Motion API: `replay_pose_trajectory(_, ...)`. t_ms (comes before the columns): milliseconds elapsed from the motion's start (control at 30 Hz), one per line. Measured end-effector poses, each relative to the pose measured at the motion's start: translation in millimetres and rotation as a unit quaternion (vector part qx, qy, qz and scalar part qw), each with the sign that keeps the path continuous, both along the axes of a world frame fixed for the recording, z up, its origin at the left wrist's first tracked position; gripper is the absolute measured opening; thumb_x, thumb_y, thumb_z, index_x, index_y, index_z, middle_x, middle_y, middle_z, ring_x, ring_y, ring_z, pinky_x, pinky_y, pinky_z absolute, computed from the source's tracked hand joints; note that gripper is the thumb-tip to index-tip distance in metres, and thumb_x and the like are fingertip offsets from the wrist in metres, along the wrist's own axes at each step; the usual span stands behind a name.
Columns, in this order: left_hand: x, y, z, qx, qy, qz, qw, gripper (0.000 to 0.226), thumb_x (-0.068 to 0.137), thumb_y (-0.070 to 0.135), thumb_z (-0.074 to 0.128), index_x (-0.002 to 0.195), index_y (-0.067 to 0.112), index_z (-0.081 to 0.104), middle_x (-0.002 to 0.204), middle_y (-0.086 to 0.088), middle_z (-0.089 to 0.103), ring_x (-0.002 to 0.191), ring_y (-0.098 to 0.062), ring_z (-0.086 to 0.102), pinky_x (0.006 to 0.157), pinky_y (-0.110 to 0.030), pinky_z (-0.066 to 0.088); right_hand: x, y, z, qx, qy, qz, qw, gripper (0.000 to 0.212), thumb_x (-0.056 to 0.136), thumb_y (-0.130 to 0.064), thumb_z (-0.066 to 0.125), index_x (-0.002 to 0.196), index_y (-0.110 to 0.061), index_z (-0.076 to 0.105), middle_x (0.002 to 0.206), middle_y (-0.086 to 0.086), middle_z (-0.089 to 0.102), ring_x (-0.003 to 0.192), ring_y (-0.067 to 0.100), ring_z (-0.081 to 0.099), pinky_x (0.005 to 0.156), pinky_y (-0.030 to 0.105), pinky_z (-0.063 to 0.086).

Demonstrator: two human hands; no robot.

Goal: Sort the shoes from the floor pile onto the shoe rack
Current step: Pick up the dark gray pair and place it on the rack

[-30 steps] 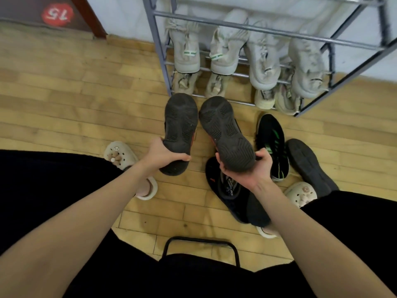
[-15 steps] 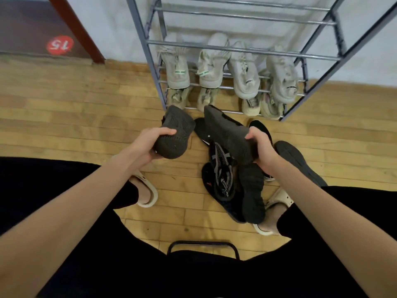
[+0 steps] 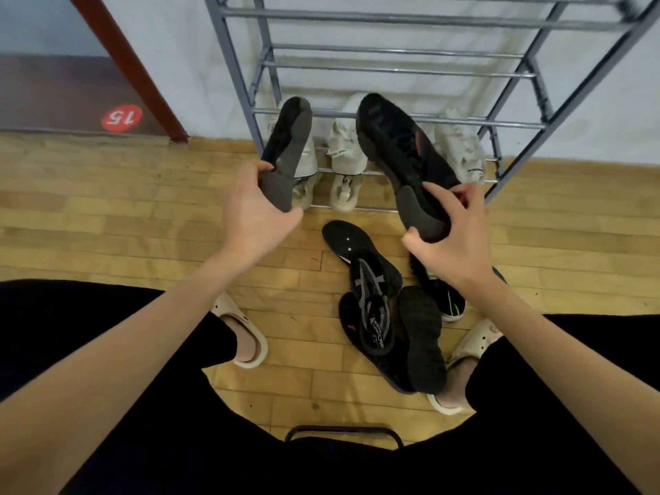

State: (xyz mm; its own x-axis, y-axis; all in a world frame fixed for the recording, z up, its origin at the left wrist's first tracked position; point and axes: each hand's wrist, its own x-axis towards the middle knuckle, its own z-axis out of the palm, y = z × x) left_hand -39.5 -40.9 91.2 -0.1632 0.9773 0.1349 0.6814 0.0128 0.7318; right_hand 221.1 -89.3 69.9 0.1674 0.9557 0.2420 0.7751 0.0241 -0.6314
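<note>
A wooden plank floor (image 3: pixel 107 216) carried a metal shoe rack (image 3: pixel 393 71) beyond both hands, pale sneakers (image 3: pixel 346 155) on its low rails. Below the right hand, a pile of black shoes (image 3: pixel 385 309) lay on the planks, near the person's cream sandals (image 3: pixel 246 334).

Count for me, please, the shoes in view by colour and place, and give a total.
Black shoes held: 2, the left shoe in the left hand and the right shoe in the right hand
Black shoes in the floor pile: at least 4, overlapping
Pale shoes visible on the rack: 5
Cream slippers on feet: 2
Total: at least 13
</note>
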Motion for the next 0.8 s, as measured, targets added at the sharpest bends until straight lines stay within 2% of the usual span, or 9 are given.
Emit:
replay_pose_trajectory(167, 18, 38, 17, 0.070, 0.137, -0.072, 0.985, 0.064, 0.068, 0.020, 0.077, 0.125, 0.008, 0.049, 0.122, -0.008, 0.052, 0.105, -0.023, 0.055, 0.079, -0.034, 0.051, -6, 35, 9, 0.021, -0.058, 0.007, 0.998, 0.065, 0.073, -0.039, 0.068, 0.132, -0.019, 0.053, 0.118, 0.012, 0.041, 0.111, 0.025, 0.037, 0.102, 0.049, 0.037)
replay_pose_trajectory(300, 27, 89, 20, 0.082, 0.281, -0.137, 0.946, 0.056, 0.070, 0.015, 0.072, 0.120, 0.004, 0.050, 0.118, -0.013, 0.051, 0.094, -0.032, 0.059, 0.063, -0.032, 0.042, -15, 78, 7, 0.019, -0.082, 0.009, 0.996, 0.066, 0.074, -0.041, 0.067, 0.134, -0.017, 0.052, 0.120, 0.012, 0.042, 0.111, 0.023, 0.033, 0.103, 0.047, 0.033)
replay_pose_trajectory(467, 33, 149, 18, 0.061, 0.367, -0.118, 0.921, 0.053, 0.067, 0.011, 0.074, 0.112, 0.004, 0.048, 0.114, -0.018, 0.049, 0.080, -0.038, 0.060, 0.061, -0.043, 0.052, -22, 136, -4, 0.028, -0.100, -0.004, 0.995, 0.069, 0.073, -0.048, 0.062, 0.133, -0.016, 0.051, 0.120, 0.012, 0.042, 0.113, 0.031, 0.042, 0.103, 0.046, 0.030)
replay_pose_trajectory(600, 34, 189, 12, 0.067, 0.432, -0.138, 0.889, 0.052, 0.067, 0.014, 0.079, 0.107, 0.004, 0.046, 0.109, -0.019, 0.050, 0.068, -0.033, 0.055, 0.051, -0.035, 0.035, -25, 184, -8, 0.032, -0.110, -0.001, 0.993, 0.067, 0.075, -0.047, 0.065, 0.133, -0.016, 0.050, 0.119, 0.011, 0.042, 0.114, 0.031, 0.043, 0.103, 0.043, 0.025)
replay_pose_trajectory(667, 31, 207, 5, 0.082, 0.459, -0.152, 0.871, 0.052, 0.068, 0.013, 0.079, 0.106, 0.005, 0.045, 0.105, -0.020, 0.050, 0.058, -0.027, 0.042, 0.049, -0.033, 0.028, -28, 202, -11, 0.032, -0.115, -0.002, 0.993, 0.067, 0.076, -0.047, 0.065, 0.133, -0.016, 0.050, 0.121, 0.011, 0.043, 0.115, 0.032, 0.042, 0.103, 0.043, 0.025)
replay_pose_trajectory(733, 27, 219, -5, 0.086, 0.476, -0.159, 0.861, 0.052, 0.068, 0.006, 0.076, 0.111, 0.006, 0.045, 0.103, -0.021, 0.049, 0.056, -0.024, 0.033, 0.048, -0.032, 0.024, -32, 214, -16, 0.021, -0.105, -0.005, 0.994, 0.068, 0.075, -0.047, 0.065, 0.134, -0.017, 0.049, 0.123, 0.011, 0.042, 0.115, 0.032, 0.042, 0.103, 0.043, 0.026)
replay_pose_trajectory(800, 22, 222, -15, 0.085, 0.487, -0.164, 0.854, 0.055, 0.068, 0.002, 0.072, 0.116, 0.004, 0.046, 0.104, -0.024, 0.049, 0.059, -0.027, 0.036, 0.051, -0.033, 0.025, -36, 219, -22, 0.011, -0.082, -0.013, 0.996, 0.068, 0.075, -0.047, 0.067, 0.134, -0.018, 0.049, 0.125, 0.011, 0.041, 0.115, 0.032, 0.042, 0.105, 0.043, 0.026)
